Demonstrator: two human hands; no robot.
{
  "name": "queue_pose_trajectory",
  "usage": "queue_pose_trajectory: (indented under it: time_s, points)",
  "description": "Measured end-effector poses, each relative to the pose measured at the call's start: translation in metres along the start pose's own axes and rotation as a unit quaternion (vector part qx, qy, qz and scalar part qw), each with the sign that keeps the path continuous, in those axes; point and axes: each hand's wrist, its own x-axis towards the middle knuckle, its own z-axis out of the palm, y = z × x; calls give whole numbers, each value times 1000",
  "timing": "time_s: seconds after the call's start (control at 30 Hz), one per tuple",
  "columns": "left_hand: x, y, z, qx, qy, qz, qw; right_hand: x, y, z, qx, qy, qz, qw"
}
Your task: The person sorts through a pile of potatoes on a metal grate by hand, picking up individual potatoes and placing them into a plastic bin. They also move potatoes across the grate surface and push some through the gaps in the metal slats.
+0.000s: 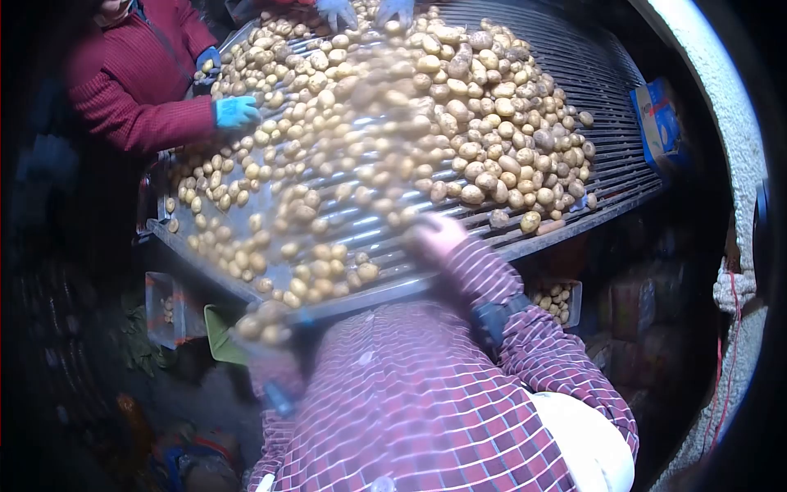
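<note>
A large heap of potatoes covers much of a slatted metal sorting table. Past the table's near left edge, my left hand is smeared by motion, with a small cluster of potatoes resting in it. Over the bars near the front edge is my right hand, at the lower border of the heap. Its fingers are blurred, and I cannot make out whether a potato is in them. Smaller potatoes lie on the smooth metal part at the left.
Across the table, a person in a dark red top has gloved hands at the potatoes. More gloved hands reach in at the far edge. Below the table stand a green container, a clear bin and a potato crate.
</note>
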Motion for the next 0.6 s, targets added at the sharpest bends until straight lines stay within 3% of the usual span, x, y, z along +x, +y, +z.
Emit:
queue_pose_trajectory:
  time_s: [0.03, 0.13, 0.2, 0.27, 0.3, 0.33, 0.37, 0.43, 0.47, 0.5, 0.53, 0.57, 0.6]
  points:
    - [-2, 13, -24, 23, 37, 35, 998, 40, 73, -17, -10, 116, -45, 992]
    - [2, 59, -121, 220, 170, 169, 945, 42, 111, -53, 9, 155, -60, 986]
    - [8, 87, -144, 245, 341, 74, 905, 28, 87, -42, -26, 144, -53, 988]
    - [18, 100, -152, 264, 491, -22, 830, 9, 42, -14, -301, 81, -87, 946]
    - [25, 99, -139, 270, 428, -8, 862, 6, 11, 7, -395, 36, 17, 918]
    - [32, 93, -106, 273, 364, 7, 890, 5, 9, 23, -453, 36, 37, 890]
    - [37, 86, -72, 274, 301, 24, 913, 10, 1, 30, -440, 17, 82, 894]
    - [39, 28, 27, 432, 134, 99, 887, 12, -31, 34, -412, -25, 163, 896]
    - [48, 3, 64, 452, 117, 61, 882, -14, -74, 23, -380, -63, 141, 912]
    - [53, -25, 101, 454, 132, -4, 881, -5, -53, 22, -282, -46, 73, 955]
    - [55, -50, 131, 486, 80, -106, 864, 10, -12, 22, -180, -29, 3, 983]
    - [56, -78, 163, 466, 99, -231, 848, 17, 10, 25, -74, -13, -67, 995]
    - [56, -97, 166, 458, 8, -293, 839, 5, 3, 30, 10, -33, -111, 993]
